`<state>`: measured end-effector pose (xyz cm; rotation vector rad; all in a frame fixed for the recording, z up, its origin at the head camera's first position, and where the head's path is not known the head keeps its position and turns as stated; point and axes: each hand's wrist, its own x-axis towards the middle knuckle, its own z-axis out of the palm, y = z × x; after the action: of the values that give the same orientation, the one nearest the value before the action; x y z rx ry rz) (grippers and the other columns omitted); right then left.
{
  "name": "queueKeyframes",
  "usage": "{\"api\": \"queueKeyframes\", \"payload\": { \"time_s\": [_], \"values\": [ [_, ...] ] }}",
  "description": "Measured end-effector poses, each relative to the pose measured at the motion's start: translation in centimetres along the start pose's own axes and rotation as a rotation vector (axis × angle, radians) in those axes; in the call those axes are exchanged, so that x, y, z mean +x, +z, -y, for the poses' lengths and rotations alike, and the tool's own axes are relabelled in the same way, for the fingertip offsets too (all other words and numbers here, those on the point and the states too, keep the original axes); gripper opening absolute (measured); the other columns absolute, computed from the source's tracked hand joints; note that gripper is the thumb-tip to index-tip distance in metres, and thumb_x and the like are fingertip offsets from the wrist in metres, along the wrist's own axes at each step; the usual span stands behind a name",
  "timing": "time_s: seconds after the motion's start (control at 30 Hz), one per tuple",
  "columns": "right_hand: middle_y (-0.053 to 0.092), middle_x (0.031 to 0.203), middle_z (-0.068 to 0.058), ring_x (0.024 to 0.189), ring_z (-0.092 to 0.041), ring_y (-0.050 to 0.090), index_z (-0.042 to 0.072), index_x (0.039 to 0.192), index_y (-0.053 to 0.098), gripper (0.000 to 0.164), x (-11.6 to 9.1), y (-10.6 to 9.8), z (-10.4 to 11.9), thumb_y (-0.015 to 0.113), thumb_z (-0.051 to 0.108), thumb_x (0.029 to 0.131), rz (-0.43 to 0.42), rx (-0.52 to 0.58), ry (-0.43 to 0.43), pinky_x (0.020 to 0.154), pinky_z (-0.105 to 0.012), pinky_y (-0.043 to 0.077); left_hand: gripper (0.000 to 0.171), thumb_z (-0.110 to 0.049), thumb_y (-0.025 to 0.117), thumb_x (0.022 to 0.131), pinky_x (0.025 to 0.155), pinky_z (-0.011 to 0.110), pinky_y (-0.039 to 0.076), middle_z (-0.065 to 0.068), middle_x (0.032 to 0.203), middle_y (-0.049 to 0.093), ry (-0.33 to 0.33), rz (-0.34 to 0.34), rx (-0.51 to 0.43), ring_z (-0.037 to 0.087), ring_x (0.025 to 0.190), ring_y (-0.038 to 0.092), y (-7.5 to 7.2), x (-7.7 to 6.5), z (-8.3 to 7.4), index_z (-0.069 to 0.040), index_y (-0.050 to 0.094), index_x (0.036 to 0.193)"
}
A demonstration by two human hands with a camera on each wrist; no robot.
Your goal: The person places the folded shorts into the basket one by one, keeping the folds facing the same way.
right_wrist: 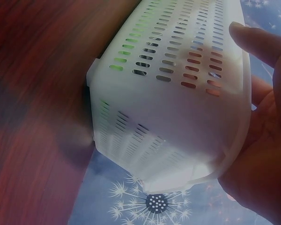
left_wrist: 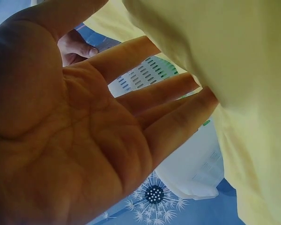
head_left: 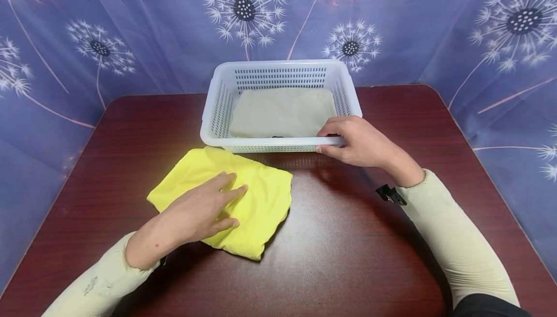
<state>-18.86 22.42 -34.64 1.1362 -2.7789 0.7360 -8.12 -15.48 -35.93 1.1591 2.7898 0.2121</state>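
A folded yellow cloth, perhaps a garment (head_left: pixel 265 196), lies on the table in front of the basket. My left hand (head_left: pixel 196 208) rests over its left part, fingers spread. In the left wrist view, the fingertips of the left hand (left_wrist: pixel 98 117) touch the yellow cloth (left_wrist: pixel 215 51) and the fingers are nearly straight. A white plastic basket (head_left: pixel 261 142) with slotted walls stands at the back. My right hand (head_left: pixel 361 140) grips its front rim near the right corner, thumb outside and fingers inside. In the right wrist view the thumb (right_wrist: pixel 255 40) lies against the basket's outer wall (right_wrist: pixel 159 108).
Inside the basket lies a folded pale grey-beige cloth (head_left: pixel 283 111), with a small dark spot at its front edge. The dark red wooden table (head_left: pixel 348 249) has rounded back corners. A blue curtain (head_left: pixel 165 27) with dandelion prints hangs behind and at both sides.
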Motion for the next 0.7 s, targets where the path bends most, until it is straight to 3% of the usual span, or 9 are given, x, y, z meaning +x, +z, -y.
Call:
{"api": "queueKeyframes", "payload": {
  "time_s": [0.23, 0.47, 0.7],
  "values": [
    [0.069, 0.094, 0.01, 0.079, -0.009, 0.06, 0.017, 0.101, 0.078, 0.012, 0.01, 0.02, 0.02, 0.083, 0.025, 0.093, -0.002, -0.008, -0.003, 0.076, -0.035, 0.049, 0.068, -0.031, 0.09, 0.086, 0.097, 0.043, 0.055, 0.02, 0.136, 0.058, 0.028, -0.037, 0.004, 0.031, 0.118, 0.06, 0.21, -0.07, 0.0, -0.007, 0.065, 0.144],
    [0.07, 0.095, 0.01, 0.081, -0.008, 0.061, 0.018, 0.101, 0.078, 0.012, 0.03, -0.06, 0.03, 0.083, 0.026, 0.093, 0.0, -0.011, 0.007, 0.078, -0.036, 0.05, 0.068, -0.032, 0.087, 0.089, 0.11, 0.047, 0.05, 0.024, 0.147, 0.056, 0.016, 0.002, 0.004, 0.039, 0.139, 0.054, 0.11, -0.03, -0.36, -0.008, 0.062, 0.148],
    [0.07, 0.093, 0.009, 0.078, -0.008, 0.06, 0.016, 0.1, 0.078, 0.012, -0.03, 0.04, 0.01, 0.084, 0.024, 0.092, -0.006, -0.017, -0.002, 0.075, -0.035, 0.049, 0.068, -0.032, 0.086, 0.09, 0.111, 0.048, 0.05, 0.023, 0.148, 0.055, 0.009, 0.01, -0.001, 0.039, 0.139, 0.054, 0.13, 0.08, -0.47, -0.009, 0.061, 0.149]
  ]
}}
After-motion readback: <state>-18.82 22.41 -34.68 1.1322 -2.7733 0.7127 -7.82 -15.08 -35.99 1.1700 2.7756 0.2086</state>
